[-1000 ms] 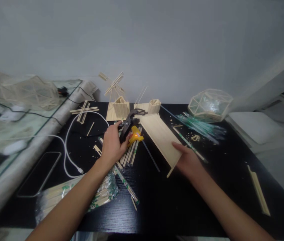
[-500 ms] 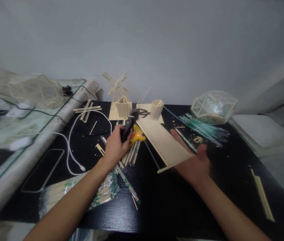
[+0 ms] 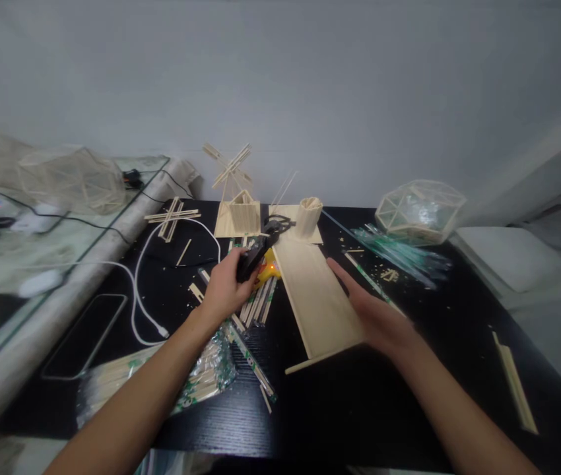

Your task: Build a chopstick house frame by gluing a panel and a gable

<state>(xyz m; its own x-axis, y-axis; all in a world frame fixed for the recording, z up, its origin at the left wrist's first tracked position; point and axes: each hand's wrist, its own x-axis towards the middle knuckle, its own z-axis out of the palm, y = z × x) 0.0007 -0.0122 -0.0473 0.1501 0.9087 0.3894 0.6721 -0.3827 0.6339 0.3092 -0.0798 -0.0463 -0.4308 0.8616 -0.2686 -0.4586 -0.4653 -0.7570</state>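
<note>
My left hand (image 3: 226, 287) is closed around the black handles of a pair of pliers (image 3: 255, 256), whose jaws point away towards the back of the table. Just beyond that hand lies a yellow glue gun (image 3: 269, 266) with a small orange light, partly hidden. My right hand (image 3: 384, 320) grips the right edge of a flat panel of pale wooden sticks (image 3: 317, 297); part of its grip is hidden. One thin stick (image 3: 300, 366) runs across the panel's near end and juts out to the left. The panel's far end is close to a round stick cup (image 3: 309, 218).
A stick windmill model (image 3: 242, 211) stands at the back. Bagged chopsticks (image 3: 122, 373) lie front left, beside a phone (image 3: 82, 336) and a white cable (image 3: 135, 284). To the right are green-and-clear wrappers (image 3: 399, 254), a stick polyhedron (image 3: 419, 211) and loose sticks (image 3: 515, 382).
The panel has swung so its near end sits further left and nearer me. My right hand went from spread beneath it to gripping its right edge. The pliers have dipped slightly.
</note>
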